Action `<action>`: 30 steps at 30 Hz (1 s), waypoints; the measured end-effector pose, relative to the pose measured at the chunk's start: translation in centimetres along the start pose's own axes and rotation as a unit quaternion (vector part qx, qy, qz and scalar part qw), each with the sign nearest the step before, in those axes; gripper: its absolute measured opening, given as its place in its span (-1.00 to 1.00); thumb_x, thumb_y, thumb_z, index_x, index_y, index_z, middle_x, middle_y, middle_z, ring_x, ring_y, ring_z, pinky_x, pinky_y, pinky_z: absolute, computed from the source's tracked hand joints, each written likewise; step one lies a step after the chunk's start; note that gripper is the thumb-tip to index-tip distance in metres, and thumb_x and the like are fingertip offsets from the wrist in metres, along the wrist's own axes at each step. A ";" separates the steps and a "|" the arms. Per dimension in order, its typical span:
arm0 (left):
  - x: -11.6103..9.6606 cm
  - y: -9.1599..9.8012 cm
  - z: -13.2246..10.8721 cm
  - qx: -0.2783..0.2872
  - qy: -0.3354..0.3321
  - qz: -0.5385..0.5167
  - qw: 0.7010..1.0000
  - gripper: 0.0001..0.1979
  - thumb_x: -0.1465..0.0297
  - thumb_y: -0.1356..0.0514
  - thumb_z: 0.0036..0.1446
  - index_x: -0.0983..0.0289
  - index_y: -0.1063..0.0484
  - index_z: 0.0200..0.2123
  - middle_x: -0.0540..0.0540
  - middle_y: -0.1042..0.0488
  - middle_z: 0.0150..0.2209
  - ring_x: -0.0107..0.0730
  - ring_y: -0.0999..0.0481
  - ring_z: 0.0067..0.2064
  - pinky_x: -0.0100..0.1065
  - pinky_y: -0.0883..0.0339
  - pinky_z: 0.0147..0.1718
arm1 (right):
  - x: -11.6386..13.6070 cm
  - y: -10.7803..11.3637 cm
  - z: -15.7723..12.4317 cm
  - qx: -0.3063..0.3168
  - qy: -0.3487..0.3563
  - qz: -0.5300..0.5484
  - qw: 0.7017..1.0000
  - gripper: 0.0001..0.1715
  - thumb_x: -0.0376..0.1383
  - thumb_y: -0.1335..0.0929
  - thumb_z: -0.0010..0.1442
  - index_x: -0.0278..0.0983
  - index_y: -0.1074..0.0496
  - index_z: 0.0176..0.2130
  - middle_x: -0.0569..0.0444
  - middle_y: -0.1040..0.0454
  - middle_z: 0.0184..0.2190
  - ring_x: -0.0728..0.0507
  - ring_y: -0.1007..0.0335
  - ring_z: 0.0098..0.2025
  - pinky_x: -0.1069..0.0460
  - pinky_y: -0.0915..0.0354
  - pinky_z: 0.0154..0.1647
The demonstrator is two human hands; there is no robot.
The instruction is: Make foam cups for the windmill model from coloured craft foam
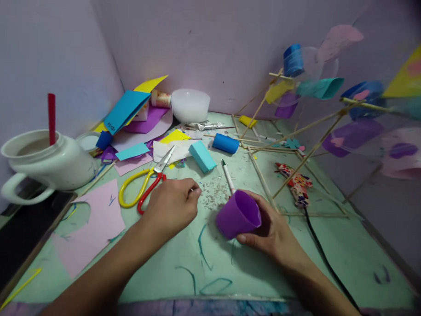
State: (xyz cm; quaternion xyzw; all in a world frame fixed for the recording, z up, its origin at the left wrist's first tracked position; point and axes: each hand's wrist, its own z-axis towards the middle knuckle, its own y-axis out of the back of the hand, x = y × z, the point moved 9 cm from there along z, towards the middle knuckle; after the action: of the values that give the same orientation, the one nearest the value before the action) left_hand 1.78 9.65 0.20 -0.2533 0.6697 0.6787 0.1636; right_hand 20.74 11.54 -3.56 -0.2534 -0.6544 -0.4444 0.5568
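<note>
My right hand [275, 231] is wrapped round a purple paper tube [238, 214], its open end facing up and away from me. My left hand [170, 207] rests on the pale green tabletop [179, 267] with fingers curled together in a pinch; what they hold, if anything, I cannot make out. Just beyond the left hand lie scissors [144, 183] with one yellow and one red handle. A white pen [228, 176] lies between the hands, past the tube, beside small scraps.
A stick frame [301, 133] with coloured paper rolls and blades stands at right. A patterned glue gun [297, 184] with black cord lies near it. A white jug [41, 163] with red stick is at left. Coloured paper, blue rolls and a white bowl [190, 104] sit behind.
</note>
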 end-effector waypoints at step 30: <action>-1.1 -1.6 -0.7 -0.002 -0.050 0.078 0.996 -0.76 0.40 -0.03 0.09 0.24 -0.50 -0.40 0.17 -0.54 -0.47 -0.16 -0.52 -0.42 -0.28 -0.24 -0.54 | 7.0 -4.8 0.0 0.086 0.299 -0.419 0.853 -0.73 -0.17 -0.14 0.31 -0.25 -0.28 -0.13 -0.07 -0.37 -0.22 -0.21 -0.33 -0.19 -0.08 -0.33 -0.26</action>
State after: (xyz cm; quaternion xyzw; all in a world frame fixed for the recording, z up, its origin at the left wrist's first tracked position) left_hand 3.68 9.12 -0.52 -0.1661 0.6771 0.7025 0.1426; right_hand 14.99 8.14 1.67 0.2389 -0.5362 -0.6317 0.5063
